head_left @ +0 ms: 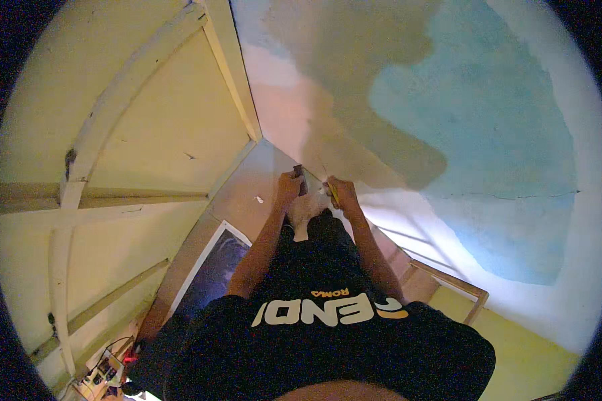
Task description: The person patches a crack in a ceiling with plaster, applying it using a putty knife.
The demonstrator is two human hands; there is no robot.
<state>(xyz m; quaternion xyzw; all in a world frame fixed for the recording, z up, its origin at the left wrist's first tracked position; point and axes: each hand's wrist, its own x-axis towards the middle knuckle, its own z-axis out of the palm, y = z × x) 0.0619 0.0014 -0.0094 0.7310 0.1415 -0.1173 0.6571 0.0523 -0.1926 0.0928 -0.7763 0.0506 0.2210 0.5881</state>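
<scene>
Two small things sit near the middle of the frame: a dark flat piece [303, 183] in the left hand [287, 188] and a slim yellow tool [334, 194] in the right hand [344, 193]. The left grip is folded round the dark piece; the right grip pinches the yellow tool, its fingers bunched together. A small pale thing [323, 190] shows just beside the right fingers; I cannot tell what it is. The step in hand seems to be close two-handed work with these pieces; the next move likely calls for a steady left hold and fine control on the right. Beyond, a wall [508, 127] patched in blue, tan and pink fills the upper right, yellow panels [154, 113] with pale beams the left, and a framed dark picture [211, 271] the lower left.
</scene>
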